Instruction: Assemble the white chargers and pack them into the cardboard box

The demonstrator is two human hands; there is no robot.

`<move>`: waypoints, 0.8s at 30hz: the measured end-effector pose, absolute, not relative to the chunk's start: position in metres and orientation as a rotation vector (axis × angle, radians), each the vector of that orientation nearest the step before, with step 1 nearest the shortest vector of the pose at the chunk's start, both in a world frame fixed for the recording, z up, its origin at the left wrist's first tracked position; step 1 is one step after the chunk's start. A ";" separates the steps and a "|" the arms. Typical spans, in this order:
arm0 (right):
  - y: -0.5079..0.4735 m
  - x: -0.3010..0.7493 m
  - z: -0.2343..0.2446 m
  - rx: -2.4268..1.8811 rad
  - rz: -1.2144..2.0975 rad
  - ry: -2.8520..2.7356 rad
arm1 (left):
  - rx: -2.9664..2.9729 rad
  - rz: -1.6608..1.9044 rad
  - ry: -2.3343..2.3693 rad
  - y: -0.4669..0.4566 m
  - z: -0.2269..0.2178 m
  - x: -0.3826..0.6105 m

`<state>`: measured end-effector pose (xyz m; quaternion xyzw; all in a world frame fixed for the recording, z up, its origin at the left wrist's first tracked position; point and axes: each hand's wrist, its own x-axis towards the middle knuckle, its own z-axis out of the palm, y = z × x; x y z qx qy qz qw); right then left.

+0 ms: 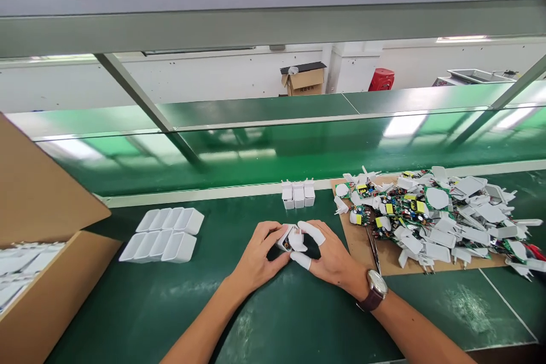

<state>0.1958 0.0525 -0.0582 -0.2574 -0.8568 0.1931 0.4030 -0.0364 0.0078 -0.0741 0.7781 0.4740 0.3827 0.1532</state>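
My left hand (259,253) is closed on a white plastic charger housing (285,245), low over the green bench. My right hand (335,259), with white finger cots on thumb and finger, pinches a white charger cover (297,241) at the housing's open end. Dark circuit parts show between the two pieces; how far they sit inside is hidden by my fingers. Left of my hands, several open white housings (179,247) stand in two rows. Beyond my hands, a small group of closed white chargers (299,196) stands together, prongs up.
At right, circuit boards with white covers (439,216) lie heaped on a cardboard sheet (396,266), with metal tweezers (374,250) at its near side. An open cardboard box (55,301) of white parts stands at left. A raised green ledge (264,151) runs behind.
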 end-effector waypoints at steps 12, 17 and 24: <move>0.059 0.190 -0.058 -0.586 0.639 -2.285 | 1.699 1.022 1.176 0.005 -0.069 -0.039; 0.064 0.187 -0.064 -0.565 0.537 -2.383 | 1.715 1.067 1.158 0.002 -0.071 -0.038; 0.062 0.185 -0.057 -0.546 0.483 -2.232 | 1.847 1.239 1.168 0.000 -0.068 -0.035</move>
